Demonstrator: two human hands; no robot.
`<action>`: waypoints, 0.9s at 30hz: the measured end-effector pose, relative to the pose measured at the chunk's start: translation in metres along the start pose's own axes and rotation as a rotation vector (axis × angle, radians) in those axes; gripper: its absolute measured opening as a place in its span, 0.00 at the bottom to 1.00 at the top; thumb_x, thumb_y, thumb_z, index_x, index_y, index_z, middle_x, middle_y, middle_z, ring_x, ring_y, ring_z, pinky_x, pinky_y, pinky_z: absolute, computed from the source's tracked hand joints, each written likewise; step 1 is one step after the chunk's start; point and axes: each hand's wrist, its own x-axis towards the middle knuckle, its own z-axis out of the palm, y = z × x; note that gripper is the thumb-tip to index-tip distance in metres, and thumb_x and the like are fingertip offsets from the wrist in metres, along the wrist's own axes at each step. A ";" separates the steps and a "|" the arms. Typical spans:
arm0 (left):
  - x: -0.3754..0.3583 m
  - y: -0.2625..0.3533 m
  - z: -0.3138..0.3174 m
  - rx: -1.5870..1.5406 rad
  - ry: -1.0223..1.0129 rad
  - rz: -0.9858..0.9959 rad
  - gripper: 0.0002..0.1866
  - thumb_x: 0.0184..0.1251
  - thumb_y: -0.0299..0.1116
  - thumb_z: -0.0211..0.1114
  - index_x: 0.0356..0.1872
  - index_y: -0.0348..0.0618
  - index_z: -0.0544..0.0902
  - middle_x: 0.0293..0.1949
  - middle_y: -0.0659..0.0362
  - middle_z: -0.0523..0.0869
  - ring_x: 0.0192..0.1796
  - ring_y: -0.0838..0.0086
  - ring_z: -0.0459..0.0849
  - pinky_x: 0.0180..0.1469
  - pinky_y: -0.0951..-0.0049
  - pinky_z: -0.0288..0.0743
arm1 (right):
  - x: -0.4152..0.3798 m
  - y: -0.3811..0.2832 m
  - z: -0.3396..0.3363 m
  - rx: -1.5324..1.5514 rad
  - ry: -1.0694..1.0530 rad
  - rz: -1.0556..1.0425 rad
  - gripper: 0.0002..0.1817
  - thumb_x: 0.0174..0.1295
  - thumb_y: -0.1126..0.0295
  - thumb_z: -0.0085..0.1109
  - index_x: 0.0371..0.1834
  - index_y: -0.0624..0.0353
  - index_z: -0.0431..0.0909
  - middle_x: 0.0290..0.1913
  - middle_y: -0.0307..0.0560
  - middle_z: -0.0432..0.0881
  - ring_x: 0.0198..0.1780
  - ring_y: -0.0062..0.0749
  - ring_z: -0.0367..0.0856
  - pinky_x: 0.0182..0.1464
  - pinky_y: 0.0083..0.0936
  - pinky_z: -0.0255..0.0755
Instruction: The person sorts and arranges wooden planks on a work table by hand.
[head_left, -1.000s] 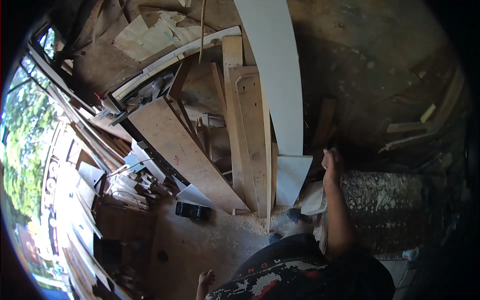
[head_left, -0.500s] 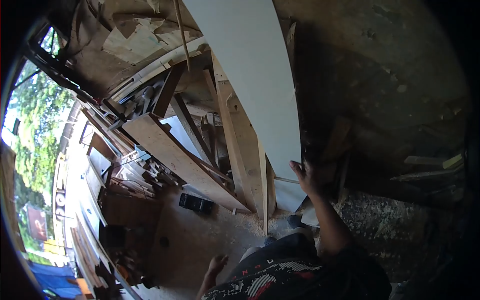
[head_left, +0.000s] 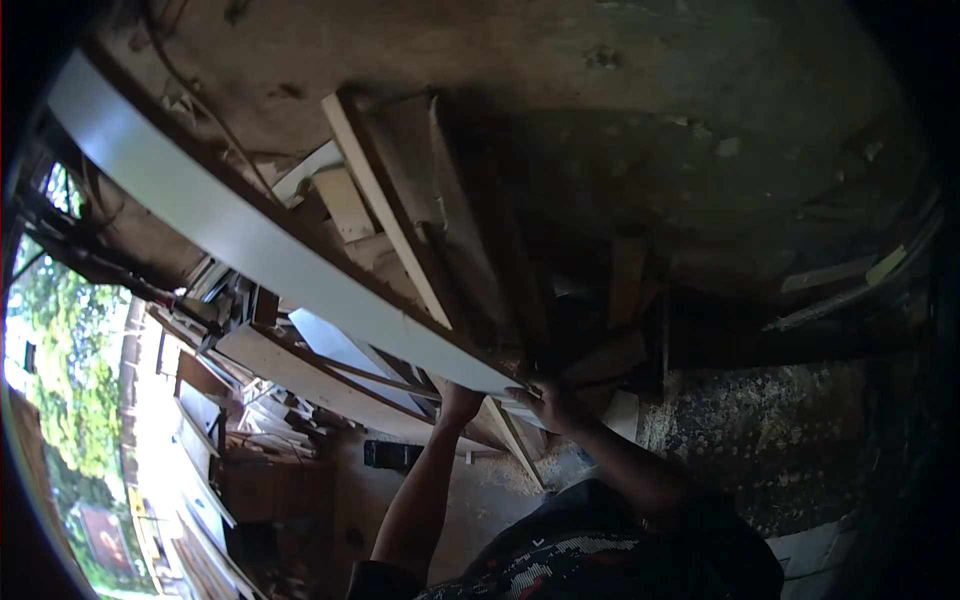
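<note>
A long white board slants from the upper left down to the middle, its lower end at my two hands. My left hand grips its near edge from below, the fingers mostly hidden by the board. On the other side of that end, my right hand is closed on the board's corner, thumb toward the top. Just behind the board leans a narrow wooden plank.
A plywood piece leans left of my hands. A black box lies on the dusty floor. Stacked boards stand near the bright opening at left. A rough wall rises ahead.
The white board has swung from near upright to a slant toward the upper left. My left hand has come up from beside my body onto it. My right hand has moved lower and left.
</note>
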 end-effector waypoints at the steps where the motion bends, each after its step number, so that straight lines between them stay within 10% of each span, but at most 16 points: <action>1: -0.003 0.002 -0.003 -0.082 -0.031 -0.092 0.17 0.59 0.31 0.71 0.49 0.39 0.81 0.45 0.51 0.86 0.50 0.62 0.84 0.51 0.64 0.77 | -0.001 0.000 -0.002 -0.047 -0.009 -0.007 0.18 0.65 0.56 0.63 0.47 0.60 0.83 0.39 0.52 0.86 0.41 0.34 0.85 0.43 0.30 0.76; 7: -0.028 0.017 -0.043 -0.343 -0.062 -0.465 0.14 0.56 0.27 0.70 0.44 0.35 0.82 0.45 0.50 0.87 0.50 0.64 0.85 0.50 0.65 0.77 | 0.001 0.006 -0.009 0.035 -0.038 0.041 0.16 0.64 0.60 0.65 0.45 0.62 0.82 0.40 0.54 0.87 0.40 0.33 0.86 0.43 0.31 0.77; 14: -0.036 0.005 -0.109 -0.453 0.095 -0.446 0.09 0.59 0.20 0.66 0.42 0.34 0.83 0.44 0.52 0.88 0.49 0.68 0.85 0.52 0.68 0.78 | 0.011 0.007 -0.011 0.008 -0.057 -0.008 0.15 0.66 0.63 0.63 0.50 0.61 0.81 0.44 0.52 0.87 0.45 0.29 0.85 0.48 0.28 0.77; 27: -0.015 0.010 -0.103 -0.116 0.141 -0.560 0.20 0.63 0.39 0.69 0.47 0.33 0.77 0.45 0.43 0.85 0.46 0.52 0.86 0.45 0.59 0.80 | 0.020 0.030 -0.004 -0.001 -0.099 -0.059 0.15 0.64 0.63 0.66 0.50 0.59 0.82 0.45 0.52 0.87 0.45 0.31 0.85 0.47 0.27 0.78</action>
